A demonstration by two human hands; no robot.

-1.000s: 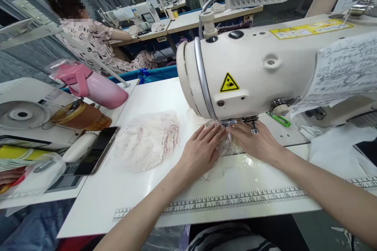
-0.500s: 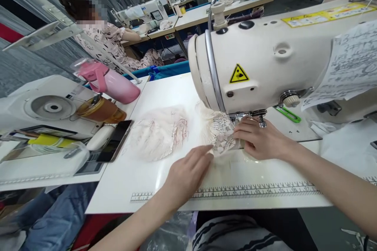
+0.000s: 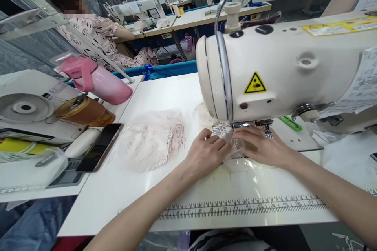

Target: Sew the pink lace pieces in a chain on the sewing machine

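Cream lace fabric lies under the head of a white sewing machine, beside the presser foot area. My left hand has its fingers curled closed on the near left edge of the lace. From the other side, my right hand pinches the lace close below the needle bar, its fingertips partly behind the machine's metal parts. The needle itself is hidden. A separate pile of pale, sheer lace pieces rests on the table to the left of my left hand.
A phone, an amber cup and a pink bottle stand or lie at the left. A green thread snipper is behind my right hand. A printed ruler runs along the table's front edge. Another person sits beyond.
My left hand has moved right and up to the lace, its fingers now curled in closer to my right hand. The camera view has shifted a little.
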